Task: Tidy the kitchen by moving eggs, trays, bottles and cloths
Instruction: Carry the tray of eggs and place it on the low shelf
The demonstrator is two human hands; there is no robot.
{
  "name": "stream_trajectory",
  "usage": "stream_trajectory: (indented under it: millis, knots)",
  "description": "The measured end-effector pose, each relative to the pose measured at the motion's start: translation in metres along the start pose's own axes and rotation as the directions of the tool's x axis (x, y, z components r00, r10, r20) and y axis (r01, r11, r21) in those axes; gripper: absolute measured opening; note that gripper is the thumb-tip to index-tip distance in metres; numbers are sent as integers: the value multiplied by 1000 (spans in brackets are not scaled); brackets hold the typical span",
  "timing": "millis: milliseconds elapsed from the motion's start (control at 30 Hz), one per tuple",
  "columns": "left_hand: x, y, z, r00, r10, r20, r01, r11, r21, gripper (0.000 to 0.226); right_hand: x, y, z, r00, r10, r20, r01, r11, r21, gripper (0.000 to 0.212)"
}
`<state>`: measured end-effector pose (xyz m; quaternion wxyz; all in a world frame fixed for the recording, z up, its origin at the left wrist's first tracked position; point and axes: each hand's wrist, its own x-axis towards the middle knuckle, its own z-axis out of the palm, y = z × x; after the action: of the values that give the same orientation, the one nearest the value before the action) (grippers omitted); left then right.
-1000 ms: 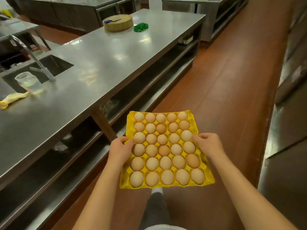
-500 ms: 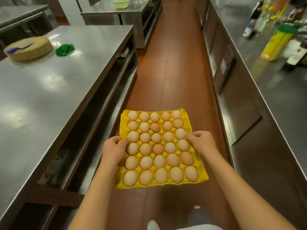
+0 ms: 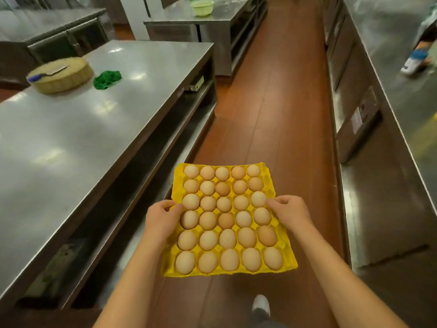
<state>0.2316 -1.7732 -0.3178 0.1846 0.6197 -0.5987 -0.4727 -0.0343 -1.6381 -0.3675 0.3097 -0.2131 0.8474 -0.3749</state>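
Both hands gripping yellow egg tray (image 3: 281, 242) full of eggs (image 3: 227, 238): left hand (image 3: 160, 221) and right hand (image 3: 292, 214) fingers clamping its side edges, right of steel table (image 3: 78, 138).

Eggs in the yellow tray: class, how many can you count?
30. The eggs fill the yellow tray in six rows of five, every cup taken. The hands grip its left and right edges, hiding none.

Egg tray (image 3: 285, 250): bright yellow. Eggs (image 3: 227, 221): pale tan to light brown, unpatterned. Floor (image 3: 279, 110): reddish-brown planks. Counters (image 3: 82, 129): bare grey steel. Cloth (image 3: 107, 79): green. Chopping block (image 3: 61, 75): straw-yellow. Bowl (image 3: 202, 7): pale green. Shoe (image 3: 260, 303): white.
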Motion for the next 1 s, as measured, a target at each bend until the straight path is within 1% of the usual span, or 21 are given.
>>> stream_trajectory:
  millis: [100, 200, 433, 533, 633, 733, 833, 1000]
  knots:
    - [21, 18, 13, 997, -38, -70, 35, 998, -46, 11, 47, -32, -8, 995, -87, 54, 87, 996, -3, 25]
    - [41, 32, 16, 987, -72, -142, 57, 993, -103, 12, 84, -63, -8, 984, -144, 106, 146, 989, -12, 21]
    - [112, 65, 12, 972, -99, -212, 73, 989, -126, 10, 170, -120, 22, 961, -197, 195, 200, 980, 0, 20]
    - [161, 77, 10, 972, -104, -212, 76, 988, -137, 11, 207, -141, 39, 964, -178, 196, 183, 983, -8, 20]
    - [219, 99, 14, 978, -82, -194, 60, 992, -114, 10, 243, -160, 45, 976, -113, 185, 121, 992, -27, 21]
    - [277, 130, 25, 991, -41, -129, 30, 996, -90, 10, 283, -177, 41, 989, -68, 134, 74, 997, -40, 21]
    - [327, 163, 39, 999, -35, -38, 32, 995, -98, 12, 323, -196, 31, 996, -58, 68, 62, 997, -49, 22]
    - [382, 208, 57, 1000, -5, 16, 8, 987, -160, 13, 378, -221, 15, 998, -67, 10, 67, 998, -6, 22]
